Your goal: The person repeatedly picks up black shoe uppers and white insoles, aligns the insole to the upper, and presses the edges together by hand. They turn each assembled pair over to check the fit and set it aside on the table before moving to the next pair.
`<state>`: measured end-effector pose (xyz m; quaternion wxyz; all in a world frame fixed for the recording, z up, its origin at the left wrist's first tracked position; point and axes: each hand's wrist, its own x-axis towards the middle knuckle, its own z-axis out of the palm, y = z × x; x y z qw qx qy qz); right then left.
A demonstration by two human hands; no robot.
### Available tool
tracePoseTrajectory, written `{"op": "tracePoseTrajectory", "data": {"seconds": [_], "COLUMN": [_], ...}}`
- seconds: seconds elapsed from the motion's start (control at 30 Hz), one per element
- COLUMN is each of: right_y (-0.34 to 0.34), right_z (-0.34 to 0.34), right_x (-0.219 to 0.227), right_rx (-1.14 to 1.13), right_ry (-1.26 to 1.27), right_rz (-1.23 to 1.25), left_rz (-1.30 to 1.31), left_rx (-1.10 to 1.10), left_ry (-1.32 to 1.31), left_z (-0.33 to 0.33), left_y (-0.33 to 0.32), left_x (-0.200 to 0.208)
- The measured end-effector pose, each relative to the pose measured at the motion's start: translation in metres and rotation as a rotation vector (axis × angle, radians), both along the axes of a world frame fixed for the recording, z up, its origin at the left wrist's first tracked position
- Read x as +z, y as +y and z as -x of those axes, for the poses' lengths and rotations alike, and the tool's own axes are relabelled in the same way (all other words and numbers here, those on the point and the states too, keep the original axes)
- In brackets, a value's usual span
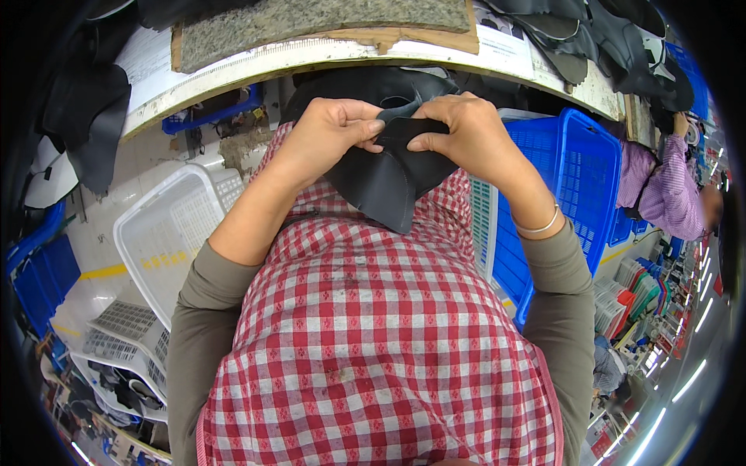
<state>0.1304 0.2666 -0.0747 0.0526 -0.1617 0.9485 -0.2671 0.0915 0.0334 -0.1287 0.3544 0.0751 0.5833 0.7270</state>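
Observation:
A black leather-like piece (379,186) with stitched seams hangs over my lap, just below the table's edge. My left hand (332,138) pinches its upper edge between thumb and fingers. On the other side, my right hand (465,132) grips the same piece, thumb in front and fingers behind. The two hands are a short gap apart, with a folded edge of the material between them. More black material (311,85) lies behind, partly hidden by my hands. What exact part this piece is, I cannot tell.
Ahead stands a white-edged table (311,66) with a stone slab (326,27) on it. Black cut pieces (629,54) lie at its right end, others (89,116) at the left. A white basket (167,225) stands left, a blue basket (579,194) right. Another person (668,186) sits far right.

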Motion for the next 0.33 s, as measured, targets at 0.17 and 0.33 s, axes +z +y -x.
{"op": "tracePoseTrajectory", "data": {"seconds": [0.17,0.33], "right_y": [-0.006,-0.009], "right_z": [-0.004,-0.006], "right_x": [0.001,0.002], "right_rx": [0.126,0.109], "right_ry": [0.237,0.315], "right_rz": [-0.114,-0.299], "left_rz": [0.289,0.496], "left_rx": [-0.100,-0.137], "left_ry": [0.242,0.477], "left_z": [0.015,0.022], "left_y": [0.004,0.015], "left_x": [0.003,0.013]}}
